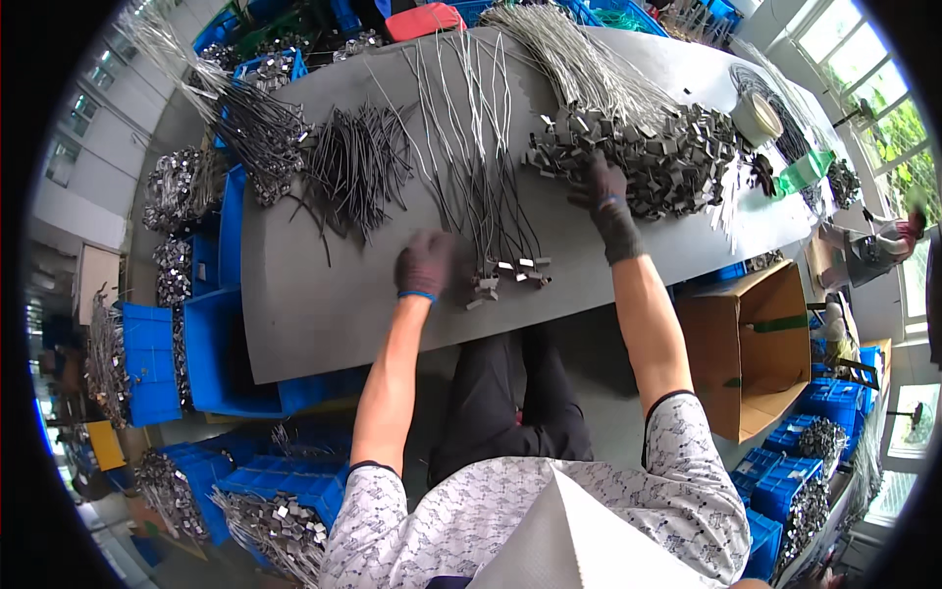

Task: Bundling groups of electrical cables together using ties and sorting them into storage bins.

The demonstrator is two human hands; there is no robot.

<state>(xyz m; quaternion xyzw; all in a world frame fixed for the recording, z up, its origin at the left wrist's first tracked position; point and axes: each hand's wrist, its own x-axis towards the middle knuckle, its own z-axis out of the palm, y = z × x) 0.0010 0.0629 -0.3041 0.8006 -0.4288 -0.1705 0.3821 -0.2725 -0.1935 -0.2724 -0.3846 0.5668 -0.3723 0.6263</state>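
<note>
My left hand (426,263), in a dark glove with a blue cuff edge, is over the grey table, left of a loose row of wires (481,187). Motion blurs its fingers, so its grip is unclear. Those wires have pale far ends and dark near ends with small metal clips (483,288). At the near edge of a large heap of metal clips (677,162) on wires is my gloved right hand (603,187). Its fingers are bunched at the clips, and what they hold is hidden. Short black tubes (361,162) lie in a pile beyond my left hand.
The grey tabletop (324,314) has a curving near edge. A pale tub (757,120) and a green plastic bottle (805,173) stand at right. Beside my right arm is an open cardboard box (751,344). Blue crates (214,344) of wired parts line the left side.
</note>
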